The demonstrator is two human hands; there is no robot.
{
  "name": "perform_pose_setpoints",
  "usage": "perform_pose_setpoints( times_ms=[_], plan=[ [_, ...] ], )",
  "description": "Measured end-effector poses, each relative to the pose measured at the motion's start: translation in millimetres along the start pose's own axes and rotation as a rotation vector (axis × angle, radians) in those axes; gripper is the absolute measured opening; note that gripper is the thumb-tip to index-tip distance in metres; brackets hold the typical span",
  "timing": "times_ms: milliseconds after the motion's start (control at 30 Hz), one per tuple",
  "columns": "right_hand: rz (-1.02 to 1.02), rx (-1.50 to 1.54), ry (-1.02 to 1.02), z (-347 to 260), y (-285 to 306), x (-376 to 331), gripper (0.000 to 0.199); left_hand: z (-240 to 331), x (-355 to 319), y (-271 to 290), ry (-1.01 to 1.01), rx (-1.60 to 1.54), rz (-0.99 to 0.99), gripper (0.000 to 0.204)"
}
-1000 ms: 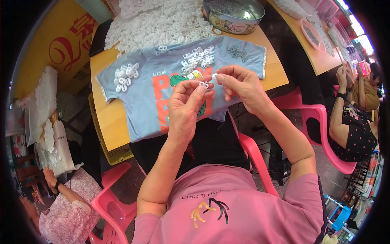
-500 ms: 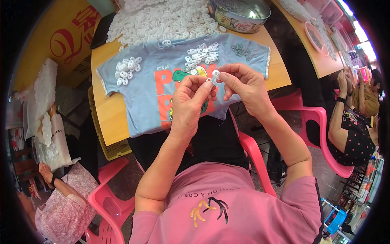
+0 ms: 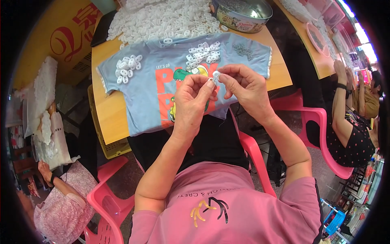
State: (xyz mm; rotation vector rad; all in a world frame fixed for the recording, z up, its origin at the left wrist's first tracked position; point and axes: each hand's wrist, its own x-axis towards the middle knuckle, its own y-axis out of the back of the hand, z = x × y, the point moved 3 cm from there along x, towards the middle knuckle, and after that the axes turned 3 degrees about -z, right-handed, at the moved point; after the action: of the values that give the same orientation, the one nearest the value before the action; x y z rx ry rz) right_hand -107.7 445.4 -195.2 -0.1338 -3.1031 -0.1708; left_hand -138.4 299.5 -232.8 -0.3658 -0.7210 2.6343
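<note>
Above the front of a blue printed T-shirt (image 3: pixel 142 93), my two hands meet fingertip to fingertip. My right hand (image 3: pixel 248 87) pinches a small white plastic piece (image 3: pixel 216 75) between thumb and forefinger. My left hand (image 3: pixel 191 99) is closed in a pinch just beside it, on another small white part mostly covered by the fingertips. On the shirt beyond my hands lies a pile of white two-holed plastic pieces (image 3: pixel 203 53). A second pile of rounded white pieces (image 3: pixel 128 68) rests on the left sleeve side, and small grey metal bits (image 3: pixel 243 51) lie near the right sleeve.
A large heap of white plastic pieces (image 3: pixel 162 20) covers the far table, beside a round tin (image 3: pixel 243 18) holding grey metal bits. Pink chairs (image 3: pixel 321 134) flank me. Co-workers sit at left and right, and a yellow crate (image 3: pixel 115 148) stands below the table's left edge.
My fingertips have drawn slightly closer together, bringing the two white parts nearly into contact. A co-worker's arms at the right have shifted a little.
</note>
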Motion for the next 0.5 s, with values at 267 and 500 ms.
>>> perform_pose_setpoints(
  times_ms=[267,500],
  plan=[
    [0.015,-0.057,0.072,4.8,-5.1,-3.1,0.018,-3.5,-0.4,3.3,0.004,0.024,0.004,0.016],
    [0.071,-0.036,0.151,9.4,-10.9,-6.0,0.012,-5.8,-0.6,6.1,-0.009,-0.032,0.015,0.014]
  ],
)
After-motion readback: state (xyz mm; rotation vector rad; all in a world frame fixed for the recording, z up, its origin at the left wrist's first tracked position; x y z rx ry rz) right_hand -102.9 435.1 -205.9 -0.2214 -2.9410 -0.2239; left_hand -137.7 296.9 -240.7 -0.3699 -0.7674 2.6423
